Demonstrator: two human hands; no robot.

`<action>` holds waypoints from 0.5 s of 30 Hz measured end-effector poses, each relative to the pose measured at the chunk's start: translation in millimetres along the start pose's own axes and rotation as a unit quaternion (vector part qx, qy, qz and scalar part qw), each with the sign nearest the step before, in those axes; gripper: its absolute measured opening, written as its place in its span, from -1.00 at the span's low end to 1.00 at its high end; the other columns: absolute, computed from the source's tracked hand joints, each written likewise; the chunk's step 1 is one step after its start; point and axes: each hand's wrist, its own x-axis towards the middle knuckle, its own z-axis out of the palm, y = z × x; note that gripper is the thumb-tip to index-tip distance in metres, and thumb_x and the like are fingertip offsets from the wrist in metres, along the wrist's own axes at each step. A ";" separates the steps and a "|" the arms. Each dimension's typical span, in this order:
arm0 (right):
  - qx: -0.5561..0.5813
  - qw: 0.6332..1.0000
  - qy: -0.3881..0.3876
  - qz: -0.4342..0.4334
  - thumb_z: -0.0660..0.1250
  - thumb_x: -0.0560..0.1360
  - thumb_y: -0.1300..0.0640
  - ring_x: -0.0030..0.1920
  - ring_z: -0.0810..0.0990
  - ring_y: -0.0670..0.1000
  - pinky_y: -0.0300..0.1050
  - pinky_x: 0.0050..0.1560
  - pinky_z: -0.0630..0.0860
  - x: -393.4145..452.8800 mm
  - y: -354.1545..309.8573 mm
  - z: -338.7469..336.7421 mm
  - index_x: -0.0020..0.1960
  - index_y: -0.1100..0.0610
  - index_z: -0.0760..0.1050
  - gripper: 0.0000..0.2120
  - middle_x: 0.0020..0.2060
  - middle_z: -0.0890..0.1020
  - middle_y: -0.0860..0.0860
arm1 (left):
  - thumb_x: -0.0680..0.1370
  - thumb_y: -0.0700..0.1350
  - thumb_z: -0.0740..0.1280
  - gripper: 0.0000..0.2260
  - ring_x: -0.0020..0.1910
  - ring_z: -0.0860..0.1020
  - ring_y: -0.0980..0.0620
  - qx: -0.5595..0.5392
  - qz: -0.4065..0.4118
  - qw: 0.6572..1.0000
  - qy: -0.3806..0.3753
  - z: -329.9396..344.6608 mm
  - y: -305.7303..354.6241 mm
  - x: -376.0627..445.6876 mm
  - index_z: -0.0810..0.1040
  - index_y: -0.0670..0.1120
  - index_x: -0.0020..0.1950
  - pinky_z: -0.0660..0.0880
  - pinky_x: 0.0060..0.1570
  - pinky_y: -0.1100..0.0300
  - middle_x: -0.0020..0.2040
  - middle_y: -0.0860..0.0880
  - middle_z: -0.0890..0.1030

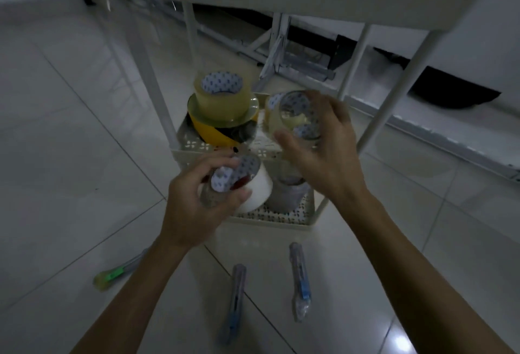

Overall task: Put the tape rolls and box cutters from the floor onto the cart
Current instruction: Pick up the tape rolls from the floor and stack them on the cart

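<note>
Both forearms reach up from six o'clock. Left hand [197, 201], just below centre, curls its fingers around a small clear tape roll with a blue-printed core [225, 185], against a wide white tape roll [257, 187] on the cart's lower perforated cream tray [281, 217]. Right hand [323, 154], at one o'clock from it, grips a clear tape roll [298, 117] above the middle perforated tray [194, 145]. That tray already carries a yellow-and-black tape roll [213, 128] topped by a pale yellowish roll [222, 92]; a grey roll [284, 193] sits below. Judging by this, most rolls are aboard. Left on the tiled floor [70, 128] at six o'clock: two blue box cutters [235, 297] [299, 275] and, at eight o'clock, a green box cutter [115, 273]. White cart posts [394, 86] flank the trays.
</note>
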 end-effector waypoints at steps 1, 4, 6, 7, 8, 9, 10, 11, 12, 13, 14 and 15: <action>0.002 1.000 0.002 0.017 0.49 0.49 -0.08 0.38 0.47 0.07 -0.05 0.32 0.51 11.1 1.5 1.9 0.55 0.07 0.33 -0.29 0.43 0.38 0.10 | 0.48 0.06 0.51 -0.64 0.30 0.60 0.05 -0.003 0.011 1.000 0.006 0.4 4.2 8.1 0.62 -0.05 0.21 0.56 0.14 0.21 0.26 -0.04 0.65; 0.023 0.998 0.010 0.063 0.52 0.47 -0.09 0.36 0.45 0.01 -0.15 0.24 0.51 43.0 4.0 9.6 0.55 -0.01 0.29 -0.26 0.45 0.36 0.05 | 0.49 0.05 0.53 -0.66 0.26 0.61 0.02 0.015 0.047 0.998 0.045 1.0 9.4 35.4 0.61 -0.08 0.17 0.57 0.16 0.15 0.21 -0.08 0.64; 0.019 0.997 0.003 0.073 0.54 0.46 -0.05 0.32 0.42 -0.04 -0.24 0.18 0.50 59.9 7.5 14.4 0.54 0.01 0.29 -0.26 0.45 0.35 0.06 | 0.50 0.05 0.54 -0.67 0.23 0.61 0.04 0.035 0.061 0.995 0.076 -0.3 7.3 52.8 0.61 -0.10 0.14 0.57 0.16 0.14 0.18 -0.09 0.64; 0.015 0.997 -0.005 0.074 0.54 0.47 -0.03 0.30 0.40 -0.06 -0.36 0.10 0.45 65.9 9.8 16.5 0.54 0.02 0.29 -0.27 0.46 0.35 0.08 | 0.49 0.05 0.55 -0.67 0.25 0.61 0.04 0.042 0.061 0.994 0.086 -1.3 4.6 59.7 0.61 -0.11 0.13 0.57 0.18 0.13 0.20 -0.09 0.63; 0.011 0.997 -0.012 0.073 0.54 0.48 -0.02 0.29 0.38 -0.06 -0.47 0.02 0.36 70.2 12.6 19.4 0.53 0.02 0.29 -0.28 0.46 0.35 0.09 | 0.49 0.05 0.55 -0.66 0.28 0.59 0.04 0.048 0.059 0.993 0.089 -2.4 1.0 64.5 0.62 -0.12 0.12 0.56 0.22 0.11 0.23 -0.08 0.63; 0.006 0.997 -0.015 0.071 0.53 0.49 -0.01 0.30 0.38 -0.05 -0.52 -0.01 0.30 72.9 15.1 22.1 0.53 0.02 0.29 -0.30 0.45 0.35 0.10 | 0.48 0.05 0.56 -0.66 0.31 0.58 0.02 0.055 0.057 0.993 0.086 -2.9 -3.1 67.6 0.62 -0.13 0.12 0.56 0.25 0.08 0.26 -0.08 0.62; 0.003 0.998 -0.016 0.068 0.53 0.50 -0.01 0.33 0.38 -0.02 -0.50 0.06 0.30 74.7 18.0 24.8 0.53 0.01 0.29 -0.31 0.45 0.36 0.10 | 0.47 0.05 0.56 -0.64 0.34 0.56 0.00 0.061 0.056 0.993 0.080 -2.7 -7.3 69.3 0.63 -0.14 0.12 0.55 0.28 0.03 0.29 -0.07 0.61; 0.004 0.998 -0.014 0.067 0.53 0.50 -0.01 0.38 0.38 0.01 -0.40 0.17 0.32 76.2 20.5 27.6 0.53 0.02 0.29 -0.30 0.45 0.38 0.10 | 0.46 0.05 0.57 -0.63 0.35 0.56 -0.03 0.064 0.055 0.994 0.073 -2.5 -11.5 70.0 0.63 -0.15 0.13 0.55 0.29 -0.02 0.30 -0.07 0.60; 0.006 0.998 -0.012 0.066 0.53 0.49 -0.01 0.43 0.37 0.05 -0.27 0.28 0.34 76.9 22.3 29.4 0.53 0.02 0.29 -0.29 0.46 0.39 0.10 | 0.46 0.06 0.57 -0.62 0.35 0.56 -0.05 0.064 0.054 0.994 0.069 -1.4 -14.2 70.3 0.63 -0.15 0.13 0.55 0.29 -0.06 0.30 -0.08 0.59; 0.007 0.998 -0.012 0.065 0.54 0.48 -0.02 0.46 0.36 0.07 -0.16 0.36 0.34 77.1 23.2 30.1 0.54 0.03 0.29 -0.28 0.46 0.39 0.09 | 0.46 0.05 0.57 -0.62 0.35 0.55 -0.06 0.063 0.054 0.994 0.068 -0.1 -15.9 70.2 0.63 -0.15 0.13 0.54 0.29 -0.06 0.30 -0.09 0.59; 0.007 0.998 -0.012 0.066 0.54 0.48 -0.01 0.47 0.35 0.07 -0.09 0.40 0.33 77.9 24.0 30.9 0.54 0.03 0.29 -0.27 0.46 0.39 0.09 | 0.46 0.04 0.58 -0.62 0.36 0.55 -0.06 0.063 0.054 0.994 0.069 1.0 -16.4 70.5 0.63 -0.16 0.13 0.54 0.31 -0.03 0.30 -0.10 0.58; 0.007 0.998 -0.012 0.066 0.55 0.47 -0.01 0.47 0.34 0.07 -0.08 0.41 0.33 78.8 24.5 31.0 0.54 0.03 0.30 -0.27 0.45 0.40 0.09 | 0.46 0.02 0.59 -0.63 0.36 0.54 -0.05 0.063 0.055 0.994 0.071 2.2 -16.2 71.3 0.63 -0.17 0.13 0.53 0.32 0.01 0.30 -0.11 0.58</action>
